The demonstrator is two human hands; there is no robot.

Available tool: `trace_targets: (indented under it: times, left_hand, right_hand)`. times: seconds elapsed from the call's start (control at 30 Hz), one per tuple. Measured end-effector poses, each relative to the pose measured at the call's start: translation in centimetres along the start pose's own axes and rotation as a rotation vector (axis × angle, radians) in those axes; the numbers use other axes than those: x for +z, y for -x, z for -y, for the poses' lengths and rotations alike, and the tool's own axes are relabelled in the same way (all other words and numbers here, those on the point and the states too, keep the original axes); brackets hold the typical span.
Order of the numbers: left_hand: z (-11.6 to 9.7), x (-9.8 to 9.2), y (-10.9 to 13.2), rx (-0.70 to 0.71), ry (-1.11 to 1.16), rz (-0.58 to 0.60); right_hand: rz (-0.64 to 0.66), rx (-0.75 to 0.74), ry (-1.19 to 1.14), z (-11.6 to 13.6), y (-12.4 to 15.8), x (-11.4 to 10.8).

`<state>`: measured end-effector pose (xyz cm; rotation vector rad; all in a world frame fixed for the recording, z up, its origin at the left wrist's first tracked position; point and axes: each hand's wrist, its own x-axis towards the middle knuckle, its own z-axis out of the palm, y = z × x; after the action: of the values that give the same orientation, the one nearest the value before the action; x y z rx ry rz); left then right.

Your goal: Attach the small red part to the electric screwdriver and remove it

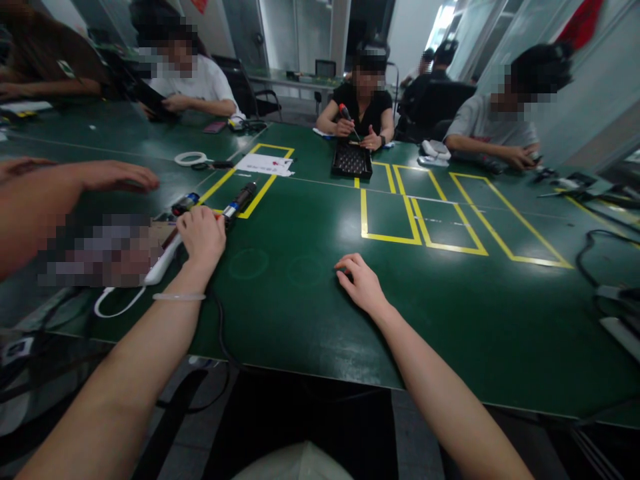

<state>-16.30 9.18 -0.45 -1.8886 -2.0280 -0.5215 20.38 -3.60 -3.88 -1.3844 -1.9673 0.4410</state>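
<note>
Cylinder (241, 202) lies at left grip (204, 233) — curled, hold unclear — near illegible sheet (257, 164); right grip (360, 283) half-open, empty.

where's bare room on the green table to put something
Bare green tabletop lies nearer than the yellow tape rectangles, right of the right hand, and between it and the left hand. Crowded: around the latter, by a black-and-blue cylinder, a white plastic bar and another person's hand.
</note>
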Motion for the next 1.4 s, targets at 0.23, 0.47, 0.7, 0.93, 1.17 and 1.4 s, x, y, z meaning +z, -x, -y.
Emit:
trace_targets:
  times: [0.23,0.47,0.7,0.93,1.17,1.4]
  left_hand:
    - [-4.8,-1.6,0.3,-0.076,1.026,0.201]
    - [-14.0,-5.3,4.6,0.202,1.324,0.727]
    - [-16.1,-3.8,7.3,0.353,1.344,0.972]
    - [-15.6,-2.8,7.5,0.286,1.48,0.927]
    - [-15.5,-2.6,7.7,0.353,1.396,0.958]
    - [-15.4,-3.9,8.1,0.467,1.226,0.762]
  right_hand:
    - [0.031,0.014,-0.104,0.4,-0.3,-0.1]
    - [0.102,0.206,-0.748,0.3,-0.7,0.3]
    - [0.161,0.306,-1.132,1.3,-0.7,0.5]
    - [0.149,0.311,-1.138,1.4,-0.7,0.6]
    - [0.104,0.324,-1.093,1.0,-0.7,0.4]
    - [0.066,0.304,-1.049,0.9,-0.8,0.4]
